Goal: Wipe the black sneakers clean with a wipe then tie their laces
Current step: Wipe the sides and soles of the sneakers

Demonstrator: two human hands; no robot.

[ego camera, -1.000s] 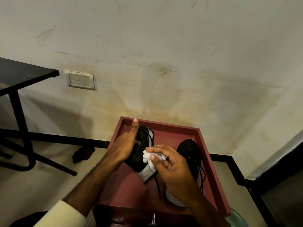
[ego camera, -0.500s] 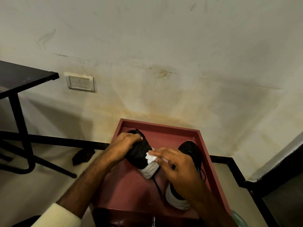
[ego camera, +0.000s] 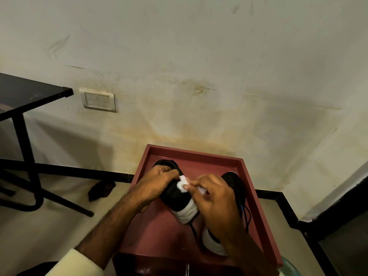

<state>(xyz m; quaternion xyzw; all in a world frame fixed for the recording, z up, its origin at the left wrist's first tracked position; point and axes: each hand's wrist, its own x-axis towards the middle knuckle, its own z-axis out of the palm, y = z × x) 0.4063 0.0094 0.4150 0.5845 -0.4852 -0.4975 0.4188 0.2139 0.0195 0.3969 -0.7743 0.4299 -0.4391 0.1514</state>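
Observation:
Two black sneakers with white soles lie on a dark red tray-like tabletop (ego camera: 253, 188). My left hand (ego camera: 157, 182) grips the left sneaker (ego camera: 175, 194) over its top, tilting it so the white sole faces me. My right hand (ego camera: 215, 198) pinches a crumpled white wipe (ego camera: 182, 183) and presses it against that sneaker's black side. The right sneaker (ego camera: 235, 182) lies behind my right hand, mostly hidden, with loose black and blue laces (ego camera: 246, 214) trailing beside it.
The red tabletop has raised rims and stands against a stained wall. A black table (ego camera: 22, 92) with metal legs stands at the left. A small dark object (ego camera: 101, 189) lies on the floor by the black skirting. A wall switch plate (ego camera: 98, 100) sits at the left.
My left hand closed over the left sneaker and turned it. My right hand slid the wipe up along the shoe's side, toward my left hand.

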